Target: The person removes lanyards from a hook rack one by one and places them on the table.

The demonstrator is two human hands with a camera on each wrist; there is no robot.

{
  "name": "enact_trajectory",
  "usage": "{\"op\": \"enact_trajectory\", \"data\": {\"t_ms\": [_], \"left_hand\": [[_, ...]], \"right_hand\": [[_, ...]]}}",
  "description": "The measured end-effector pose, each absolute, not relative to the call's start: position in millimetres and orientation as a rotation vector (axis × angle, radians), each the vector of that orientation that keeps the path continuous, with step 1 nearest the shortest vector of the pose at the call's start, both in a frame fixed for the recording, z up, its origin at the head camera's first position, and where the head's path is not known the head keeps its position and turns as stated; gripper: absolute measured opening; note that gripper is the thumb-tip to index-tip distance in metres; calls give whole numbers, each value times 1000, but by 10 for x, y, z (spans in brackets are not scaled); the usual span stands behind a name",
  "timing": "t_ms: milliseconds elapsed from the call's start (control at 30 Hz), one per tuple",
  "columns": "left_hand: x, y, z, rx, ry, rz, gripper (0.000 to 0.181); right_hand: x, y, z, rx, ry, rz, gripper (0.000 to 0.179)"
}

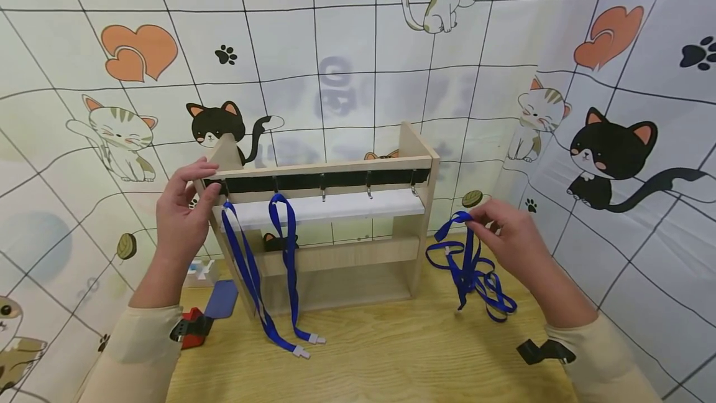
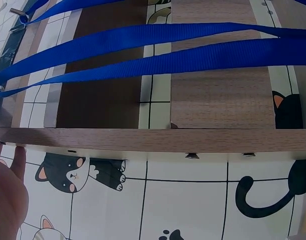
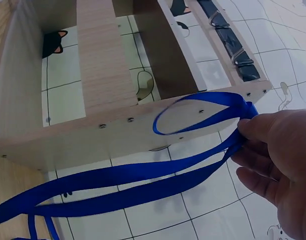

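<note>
A small wooden shelf rack [image 1: 341, 257] stands on the table, with a black strip [image 1: 347, 179] of metal hooks along its upper front. My left hand [image 1: 187, 216] holds the rack's upper left corner, thumb in front. Two blue lanyards, one at the far left [image 1: 248, 266] and another beside it [image 1: 291, 260], hang from hooks, their white clips near the tabletop. To the right of the rack, my right hand [image 1: 511, 235] pinches a blue lanyard [image 3: 113, 175] near a small loop at its upper end. Its lower part hangs into more tangled blue lanyards [image 1: 498, 297] on the table.
Three hooks, including the middle hook [image 1: 322, 194], carry nothing. A white shelf board [image 1: 352, 204] sits behind them. Left of the rack are a blue flat piece [image 1: 222, 299], a red object [image 1: 193, 336] and a white item [image 1: 200, 273]. A cat-patterned wall covering [image 1: 347, 36] encloses the table.
</note>
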State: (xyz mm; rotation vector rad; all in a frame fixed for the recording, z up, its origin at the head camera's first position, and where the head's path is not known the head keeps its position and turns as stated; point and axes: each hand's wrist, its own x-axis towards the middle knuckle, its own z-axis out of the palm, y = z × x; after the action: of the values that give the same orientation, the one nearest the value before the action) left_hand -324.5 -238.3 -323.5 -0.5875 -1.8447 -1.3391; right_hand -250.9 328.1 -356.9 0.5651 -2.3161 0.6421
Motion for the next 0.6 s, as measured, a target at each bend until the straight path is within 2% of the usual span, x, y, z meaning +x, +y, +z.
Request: {"op": "enact_trajectory", "data": {"t_ms": [600], "left_hand": [[-3251, -2392, -3245, -589, -1844, -1344, 26]], "right_hand": [[-2582, 3270, -4100, 567, -2439, 788, 19]]}}
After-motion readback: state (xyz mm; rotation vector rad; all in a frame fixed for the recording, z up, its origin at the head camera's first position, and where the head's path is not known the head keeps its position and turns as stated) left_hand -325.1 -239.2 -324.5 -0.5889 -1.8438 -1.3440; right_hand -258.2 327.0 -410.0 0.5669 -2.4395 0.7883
